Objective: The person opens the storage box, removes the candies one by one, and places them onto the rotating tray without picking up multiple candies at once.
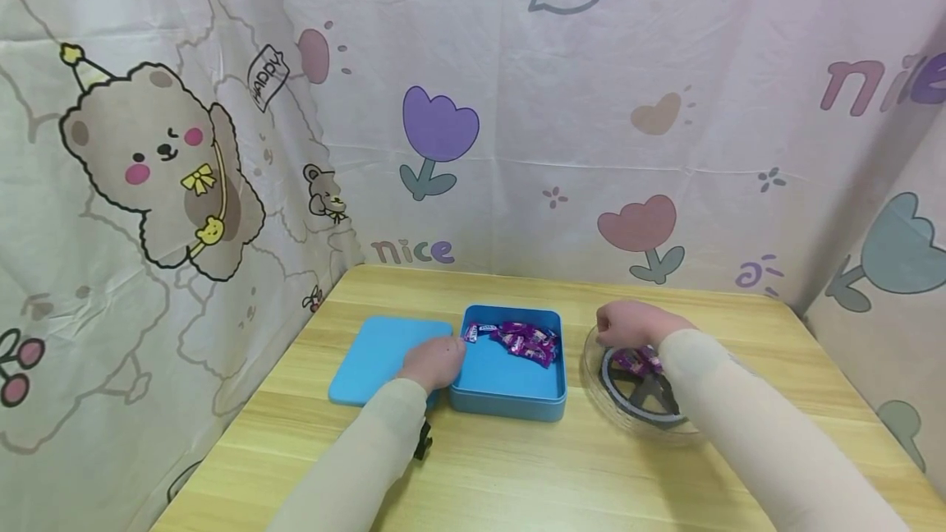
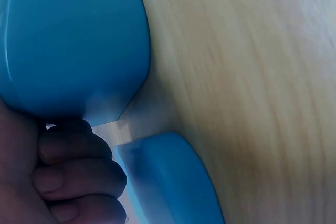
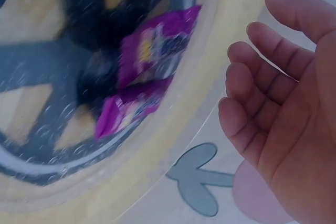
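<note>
My left hand (image 1: 434, 363) holds the left rim of an open blue box (image 1: 510, 407), its fingers curled in the left wrist view beside the box's wall (image 2: 73, 51). Several small purple-wrapped candies (image 1: 526, 341) lie in the back half of the box. My right hand (image 1: 637, 324) hovers over the back rim of a clear round dish (image 1: 613, 417). Its fingers are loosely bent, with nothing between them in the right wrist view. Two purple candy packets (image 3: 157, 45) lie in the dish; my right forearm partly covers it.
A flat blue lid (image 1: 377, 355) lies left of the box, partly behind my left hand. The wooden table (image 1: 547, 474) ends at a printed curtain (image 1: 517, 212) at the back and along the left. A dark wheel-like pattern (image 1: 650, 392) shows in the dish.
</note>
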Demonstrator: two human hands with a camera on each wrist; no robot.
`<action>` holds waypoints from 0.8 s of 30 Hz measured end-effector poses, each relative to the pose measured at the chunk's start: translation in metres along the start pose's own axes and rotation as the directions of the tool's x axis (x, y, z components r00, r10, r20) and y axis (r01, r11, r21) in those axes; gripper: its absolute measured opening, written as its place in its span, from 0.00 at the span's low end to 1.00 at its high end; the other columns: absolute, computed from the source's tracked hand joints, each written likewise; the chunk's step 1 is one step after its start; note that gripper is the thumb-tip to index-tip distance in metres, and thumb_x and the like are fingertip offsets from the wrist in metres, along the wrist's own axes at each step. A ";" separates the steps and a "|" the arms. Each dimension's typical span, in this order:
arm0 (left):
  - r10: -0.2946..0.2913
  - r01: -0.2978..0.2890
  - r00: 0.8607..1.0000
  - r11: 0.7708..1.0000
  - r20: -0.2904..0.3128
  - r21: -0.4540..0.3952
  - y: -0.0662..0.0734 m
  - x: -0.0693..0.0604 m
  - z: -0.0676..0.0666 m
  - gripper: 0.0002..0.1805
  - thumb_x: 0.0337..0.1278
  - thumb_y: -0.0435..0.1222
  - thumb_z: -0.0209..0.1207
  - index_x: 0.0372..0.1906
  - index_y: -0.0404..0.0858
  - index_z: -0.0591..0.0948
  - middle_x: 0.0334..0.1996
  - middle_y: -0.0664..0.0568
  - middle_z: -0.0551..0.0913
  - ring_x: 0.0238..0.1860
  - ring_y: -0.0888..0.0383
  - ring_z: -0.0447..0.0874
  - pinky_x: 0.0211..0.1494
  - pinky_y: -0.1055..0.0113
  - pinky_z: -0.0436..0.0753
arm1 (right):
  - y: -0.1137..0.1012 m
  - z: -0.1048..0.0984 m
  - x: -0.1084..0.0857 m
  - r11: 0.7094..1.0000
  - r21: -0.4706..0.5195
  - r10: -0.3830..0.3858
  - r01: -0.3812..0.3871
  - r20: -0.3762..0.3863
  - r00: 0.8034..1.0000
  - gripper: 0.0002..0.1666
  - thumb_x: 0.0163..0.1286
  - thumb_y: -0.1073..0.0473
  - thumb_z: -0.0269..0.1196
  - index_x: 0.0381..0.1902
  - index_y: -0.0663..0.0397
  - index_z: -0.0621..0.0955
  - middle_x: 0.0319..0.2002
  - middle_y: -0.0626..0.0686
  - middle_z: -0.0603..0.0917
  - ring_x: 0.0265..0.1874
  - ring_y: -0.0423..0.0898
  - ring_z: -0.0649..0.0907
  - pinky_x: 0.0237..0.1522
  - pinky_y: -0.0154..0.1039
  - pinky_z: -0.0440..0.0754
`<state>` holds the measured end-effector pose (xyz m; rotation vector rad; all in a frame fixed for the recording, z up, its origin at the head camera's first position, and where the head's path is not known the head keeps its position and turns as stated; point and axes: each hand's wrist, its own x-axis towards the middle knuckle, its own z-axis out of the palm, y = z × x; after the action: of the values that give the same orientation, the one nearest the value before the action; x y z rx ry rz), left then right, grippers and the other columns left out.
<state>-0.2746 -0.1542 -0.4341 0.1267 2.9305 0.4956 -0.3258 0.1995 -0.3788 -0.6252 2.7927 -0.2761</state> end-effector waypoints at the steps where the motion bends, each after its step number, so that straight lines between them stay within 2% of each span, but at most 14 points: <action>1: -0.003 0.003 1.000 1.000 0.000 -0.004 0.000 0.000 0.000 0.25 0.80 0.47 0.33 0.31 0.42 0.76 0.26 0.47 0.73 0.30 0.50 0.73 0.33 0.57 0.73 | -0.002 0.000 0.003 1.000 -0.007 0.002 -0.002 -0.003 1.000 0.06 0.66 0.54 0.64 0.32 0.48 0.80 0.28 0.47 0.79 0.28 0.46 0.77 0.33 0.43 0.76; 12: 0.027 -0.027 1.000 1.000 -0.005 -0.006 -0.004 0.002 0.002 0.26 0.80 0.46 0.33 0.27 0.44 0.76 0.26 0.47 0.74 0.29 0.50 0.73 0.34 0.57 0.73 | -0.038 -0.003 0.026 1.000 -0.009 -0.013 0.013 0.012 1.000 0.07 0.69 0.52 0.66 0.33 0.46 0.80 0.30 0.47 0.80 0.33 0.46 0.78 0.38 0.45 0.77; 18: -0.005 0.005 1.000 0.999 -0.013 -0.049 -0.004 0.003 0.003 0.27 0.79 0.48 0.32 0.26 0.43 0.75 0.25 0.47 0.71 0.30 0.50 0.73 0.35 0.57 0.72 | -0.054 -0.006 0.040 0.999 -0.022 -0.033 0.033 -0.002 0.999 0.05 0.70 0.53 0.65 0.36 0.46 0.81 0.33 0.46 0.81 0.35 0.47 0.79 0.44 0.48 0.79; 24: -0.014 0.013 1.000 0.998 -0.018 -0.053 -0.004 0.004 0.003 0.29 0.79 0.49 0.32 0.24 0.43 0.74 0.24 0.46 0.71 0.29 0.49 0.73 0.34 0.56 0.72 | -0.071 -0.011 0.049 0.999 -0.025 -0.048 0.048 0.002 0.999 0.03 0.70 0.54 0.64 0.36 0.45 0.81 0.33 0.46 0.81 0.35 0.47 0.79 0.41 0.45 0.79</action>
<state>-0.2779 -0.1563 -0.4391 0.0966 2.9309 0.5752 -0.3447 0.1162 -0.3615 -0.6984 2.7867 -0.2508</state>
